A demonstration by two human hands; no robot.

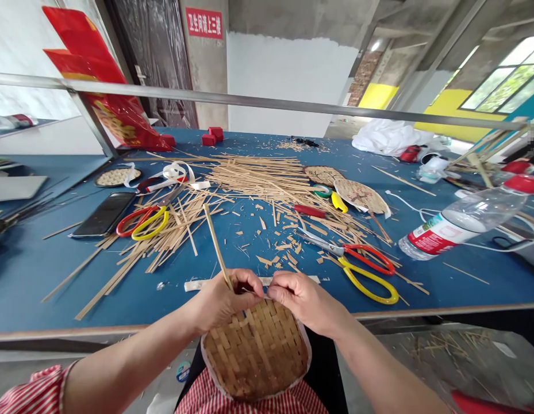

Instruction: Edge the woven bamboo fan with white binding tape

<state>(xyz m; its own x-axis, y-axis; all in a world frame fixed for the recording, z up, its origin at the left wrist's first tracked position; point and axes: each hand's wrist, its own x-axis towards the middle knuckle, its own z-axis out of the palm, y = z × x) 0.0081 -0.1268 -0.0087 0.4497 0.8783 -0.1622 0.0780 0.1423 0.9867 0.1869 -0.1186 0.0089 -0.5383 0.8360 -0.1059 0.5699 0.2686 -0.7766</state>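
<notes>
A woven bamboo fan (258, 353) with a white-edged rim rests against my lap, below the table edge. My left hand (226, 299) pinches the rim at its top, and the fan's thin bamboo handle (215, 244) rises beside its fingers, pointing up and left. Close to it, my right hand (296, 296) has thumb and forefinger pressed together on the same top rim. What lies between the fingertips is too small to make out. Behind both hands a white strip (193, 285) lies on the table.
Bamboo strips (253, 178) cover the blue table (232, 230). Red-and-yellow scissors lie right (357, 264) and left (150, 221), the latter near a phone (105, 214). A bottle (465, 224) leans at right. Two finished fans (362, 196) lie behind. A metal rail (267, 102) crosses the back.
</notes>
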